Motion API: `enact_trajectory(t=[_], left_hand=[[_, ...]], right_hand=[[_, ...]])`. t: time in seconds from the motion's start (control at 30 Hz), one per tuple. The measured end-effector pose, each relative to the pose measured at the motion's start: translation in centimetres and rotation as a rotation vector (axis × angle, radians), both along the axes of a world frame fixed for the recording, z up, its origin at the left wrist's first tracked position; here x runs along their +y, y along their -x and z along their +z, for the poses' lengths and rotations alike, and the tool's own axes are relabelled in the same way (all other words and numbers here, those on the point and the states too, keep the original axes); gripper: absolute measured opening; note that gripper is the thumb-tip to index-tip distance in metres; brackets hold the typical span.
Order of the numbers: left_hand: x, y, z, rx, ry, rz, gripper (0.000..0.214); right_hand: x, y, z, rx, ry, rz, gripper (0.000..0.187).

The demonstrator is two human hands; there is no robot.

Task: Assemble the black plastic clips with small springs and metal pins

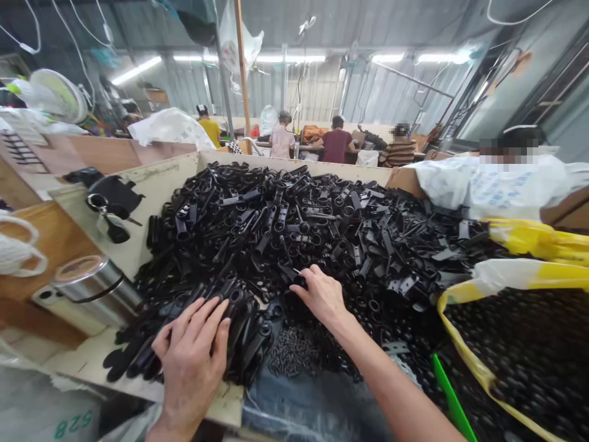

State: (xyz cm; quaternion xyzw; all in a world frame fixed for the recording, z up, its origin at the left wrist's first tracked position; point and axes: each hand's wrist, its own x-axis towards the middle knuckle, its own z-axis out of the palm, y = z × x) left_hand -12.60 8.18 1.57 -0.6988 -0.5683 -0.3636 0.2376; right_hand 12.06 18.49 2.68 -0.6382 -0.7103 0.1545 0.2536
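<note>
My left hand (196, 344) lies with its fingers stretched over a row of long black plastic parts (243, 331) with rounded, ringed ends. Out in front, my right hand (322, 294) is closed in a pinch at the edge of the big heap of black plastic parts (276, 227). A dark plastic piece (289, 274) shows at its fingertips, with a small pale tip beside the index finger; its exact shape is hard to make out. Below that hand sits a small pile of grey metal screws or pins (294, 350), by a dark worn sheet (313, 402).
At left stand a steel flask (99, 288) and a pale phone-like object (64, 310). A yellow-edged bag (464, 344) of small black pieces is at right, near a green strip (453, 399). Pale boards (161, 175) wall the heap. Several people sit farther back.
</note>
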Motion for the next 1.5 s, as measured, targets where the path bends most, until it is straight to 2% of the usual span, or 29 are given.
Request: enact_trajectory(t=[0.13, 0.27, 0.37, 0.43, 0.5, 0.57, 0.63, 0.73, 0.77, 0.83, 0.9, 0.93, 1.0, 1.1, 1.2, 1.27, 1.33, 1.43, 1.5], left_hand=[[-0.2, 0.0, 0.1, -0.029, 0.020, 0.009, 0.029], [-0.6, 0.1, 0.0, -0.072, 0.049, 0.010, 0.032], [-1.4, -0.8, 0.7, -0.162, 0.042, -0.022, 0.038], [-2.2, -2.3, 1.2, -0.211, 0.024, -0.112, 0.045], [-3.2, -4.2, 1.4, -0.189, 0.101, -0.332, 0.055], [-4.1, -6.2, 0.8, -0.187, 0.343, -0.609, 0.060], [-4.8, -7.7, -0.2, -0.291, 0.717, -0.784, 0.060], [-5.0, -9.0, -1.5, -0.633, 1.367, -0.818, 0.047], [-5.0, -9.2, -1.6, -0.809, 1.528, -0.819, 0.043], [-4.8, -9.5, -1.6, -1.169, 1.703, -0.824, 0.038], [-4.6, -9.9, -1.1, -1.414, 1.712, -0.777, 0.039], [-4.5, -10.0, -0.8, -1.475, 1.685, -0.737, 0.040], [-4.5, -10.2, -0.4, -1.535, 1.613, -0.672, 0.041], [-4.7, -10.2, -0.3, -1.586, 1.520, -0.610, 0.043], [-4.9, -10.0, -0.7, -1.612, 1.474, -0.591, 0.043], [-5.1, -9.9, -1.0, -1.638, 1.473, -0.590, 0.040], [-5.2, -10.1, -1.0, -1.683, 1.474, -0.588, 0.040], [-5.4, -10.6, -0.7, -1.807, 1.483, -0.578, 0.041], [-5.6, -11.2, -0.6, -1.941, 1.478, -0.560, 0.037]], right_hand=[[-0.4, -0.3, 0.5, 0.024, 0.086, 0.030, 0.008], [-2.4, -3.3, 0.9, 0.172, 0.292, 0.134, 0.032], [-5.4, -5.9, 1.0, 0.304, 0.484, 0.234, 0.046], [-7.7, -7.1, 1.4, 0.359, 0.597, 0.301, 0.037], [-9.9, -7.6, 2.2, 0.353, 0.653, 0.395, 0.022], [-11.4, -7.8, 3.5, 0.292, 0.617, 0.508, 0.018], [-12.1, -7.7, 4.9, 0.219, 0.486, 0.595, 0.021], [-11.8, -7.7, 6.0, 0.217, 0.351, 0.675, 0.022], [-11.2, -7.7, 5.8, 0.243, 0.355, 0.696, 0.022], [-9.6, -7.4, 4.8, 0.279, 0.357, 0.648, 0.023], [-7.6, -6.7, 3.2, 0.221, 0.245, 0.440, 0.022], [-6.5, -6.1, 2.2, 0.146, 0.155, 0.315, 0.019], [-4.6, -4.8, 0.5, 0.056, 0.067, 0.178, 0.015], [-2.9, -3.3, -1.2, 0.004, 0.066, 0.126, 0.013], [-2.5, -3.4, -1.5, 0.001, 0.085, 0.113, 0.009], [-3.1, -4.2, -1.0, 0.035, 0.099, 0.117, 0.007], [-4.4, -5.2, -0.4, 0.085, 0.124, 0.140, 0.013], [-8.1, -6.1, 0.1, 0.262, 0.183, 0.230, 0.028], [-11.2, -6.2, -0.3, 0.472, 0.211, 0.281, 0.028]])
